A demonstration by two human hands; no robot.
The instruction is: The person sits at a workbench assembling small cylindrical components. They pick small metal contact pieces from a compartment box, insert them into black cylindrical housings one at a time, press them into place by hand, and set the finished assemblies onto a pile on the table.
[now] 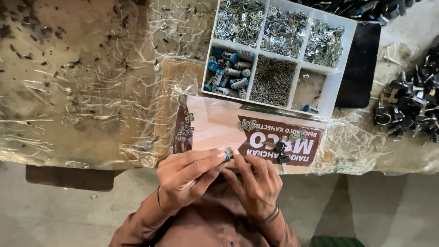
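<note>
Left hand (pixel 187 178) and right hand (pixel 256 183) together at the near edge of the plastic-covered worktop (pixel 82 91), fingers pinched on a small blue-tipped metal cylinder (pixel 227 157). White compartmented plastic tray (pixel 334 96) toward the far edge.

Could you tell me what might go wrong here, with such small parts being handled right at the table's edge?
1. Both the left hand and the right hand pinch a small blue-tipped cylinder beyond the table edge; if it slips, it would likely fall to the floor.
2. Loose metal pieces lie on the smooth cardboard sheet near the hands; a nudge could scatter them.
3. The crinkled plastic film could hide dropped bits.
</note>
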